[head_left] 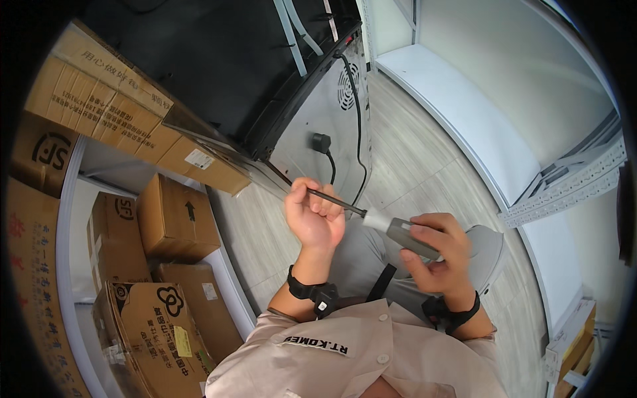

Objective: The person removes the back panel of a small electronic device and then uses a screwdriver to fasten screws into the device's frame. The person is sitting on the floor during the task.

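A long screwdriver [406,237] with a grey and white handle slants across the middle of the view. My right hand [446,255] is wrapped around its handle. Further up the dark shaft, my left hand [315,217] pinches it between curled fingers. The tip reaches the lower corner of a black-topped appliance [192,73], where the exact contact is too small to make out. The appliance's pale metal side panel [298,142] faces me and has a round vent. A black power plug [321,142] and its black cable [360,132] lie against that panel.
Cardboard boxes [178,215] fill a white shelf [232,292] on the left. A long carton [126,109] lies alongside the appliance. White metal shelving [464,119] curves along the right, over a wood-look floor [424,162]. Two pale strips [290,36] rest on the black top.
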`<state>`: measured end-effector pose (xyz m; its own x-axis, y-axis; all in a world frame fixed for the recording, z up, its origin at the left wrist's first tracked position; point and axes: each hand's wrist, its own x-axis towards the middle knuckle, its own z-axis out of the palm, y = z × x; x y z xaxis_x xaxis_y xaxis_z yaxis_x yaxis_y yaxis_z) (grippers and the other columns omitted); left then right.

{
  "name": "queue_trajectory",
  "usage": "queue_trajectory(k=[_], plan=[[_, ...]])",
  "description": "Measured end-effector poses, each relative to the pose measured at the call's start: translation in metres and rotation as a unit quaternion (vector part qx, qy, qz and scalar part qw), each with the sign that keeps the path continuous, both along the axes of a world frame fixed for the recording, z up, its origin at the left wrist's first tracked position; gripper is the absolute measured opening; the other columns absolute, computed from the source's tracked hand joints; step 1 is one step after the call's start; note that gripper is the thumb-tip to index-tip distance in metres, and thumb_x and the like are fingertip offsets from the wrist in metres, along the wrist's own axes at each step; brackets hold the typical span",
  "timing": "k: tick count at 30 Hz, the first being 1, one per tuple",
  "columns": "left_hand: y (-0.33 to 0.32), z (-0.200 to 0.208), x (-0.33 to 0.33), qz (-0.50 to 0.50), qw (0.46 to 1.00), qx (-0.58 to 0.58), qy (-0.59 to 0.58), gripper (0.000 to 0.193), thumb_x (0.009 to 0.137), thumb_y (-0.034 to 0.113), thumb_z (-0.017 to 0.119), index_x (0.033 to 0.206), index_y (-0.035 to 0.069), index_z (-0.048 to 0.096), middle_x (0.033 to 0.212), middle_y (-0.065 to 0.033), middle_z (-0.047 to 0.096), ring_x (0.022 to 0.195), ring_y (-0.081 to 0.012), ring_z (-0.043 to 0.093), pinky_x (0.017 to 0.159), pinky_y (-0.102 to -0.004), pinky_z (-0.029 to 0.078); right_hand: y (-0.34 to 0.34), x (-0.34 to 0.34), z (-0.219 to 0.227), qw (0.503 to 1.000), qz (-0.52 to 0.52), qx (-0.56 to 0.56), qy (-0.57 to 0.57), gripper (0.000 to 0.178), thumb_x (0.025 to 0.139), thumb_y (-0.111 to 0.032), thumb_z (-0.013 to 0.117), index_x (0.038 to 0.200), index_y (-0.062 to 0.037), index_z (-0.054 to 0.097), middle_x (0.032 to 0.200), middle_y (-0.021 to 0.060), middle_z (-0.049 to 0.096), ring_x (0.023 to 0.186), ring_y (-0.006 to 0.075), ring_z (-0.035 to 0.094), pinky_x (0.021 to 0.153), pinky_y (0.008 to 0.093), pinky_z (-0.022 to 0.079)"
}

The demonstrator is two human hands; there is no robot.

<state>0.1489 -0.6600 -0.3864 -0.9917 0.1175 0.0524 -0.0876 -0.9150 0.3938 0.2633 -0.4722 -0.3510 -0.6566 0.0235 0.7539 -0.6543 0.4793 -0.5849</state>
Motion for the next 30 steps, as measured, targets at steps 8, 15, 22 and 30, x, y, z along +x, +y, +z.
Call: queue_trajectory(k=[8, 15, 22, 30], plan=[[0.006, -0.028, 0.001, -0.026, 0.989, -0.127, -0.074, 0.019, 0.096, 0.016, 0.045, 0.087, 0.004, 0.056, 0.054, 0.0041, 0.031, 0.046, -0.0076, 0.025, 0.04, -0.0236, 0.02, 0.029, 0.011, -0.022, 0.996, -0.084, 0.006, 0.001, 0.029, 0.072, -0.005, 0.072, 0.099, 0.0012, 0.062, 0.093, 0.0193, 0.065, 0.076, 0.028, 0.065, 0.065, 0.0322, 0.052], [0.002, -0.042, 0.002, -0.173, 0.971, 0.026, -0.16, 0.029, 0.096, 0.028, 0.043, 0.074, 0.011, 0.053, 0.055, 0.0033, 0.037, 0.046, -0.0093, 0.03, 0.041, -0.0251, 0.024, 0.018, 0.009, -0.033, 0.998, -0.059, -0.015, -0.002, 0.031, 0.07, -0.002, 0.072, 0.099, 0.0015, 0.062, 0.093, 0.0201, 0.064, 0.076, 0.0276, 0.065, 0.064, 0.0319, 0.052], [0.004, -0.044, 0.007, -0.121, 0.981, -0.057, -0.144, 0.028, 0.097, 0.022, 0.041, 0.099, 0.007, 0.064, 0.062, 0.0022, 0.043, 0.048, -0.0088, 0.033, 0.041, -0.0243, 0.025, -0.007, -0.009, -0.037, 0.999, -0.043, -0.005, -0.004, 0.034, 0.069, -0.002, 0.075, 0.1, 0.0013, 0.061, 0.093, 0.0195, 0.064, 0.076, 0.027, 0.066, 0.064, 0.0316, 0.053], [-0.005, -0.052, 0.013, -0.098, 0.991, -0.022, -0.084, 0.031, 0.099, 0.022, 0.038, 0.109, 0.005, 0.062, 0.063, 0.0042, 0.04, 0.049, -0.0078, 0.032, 0.042, -0.0231, 0.024, -0.017, -0.016, -0.052, 1.0, -0.022, -0.003, -0.011, 0.035, 0.072, -0.004, 0.076, 0.103, 0.0012, 0.06, 0.095, 0.02, 0.064, 0.076, 0.0278, 0.066, 0.063, 0.0322, 0.053]])
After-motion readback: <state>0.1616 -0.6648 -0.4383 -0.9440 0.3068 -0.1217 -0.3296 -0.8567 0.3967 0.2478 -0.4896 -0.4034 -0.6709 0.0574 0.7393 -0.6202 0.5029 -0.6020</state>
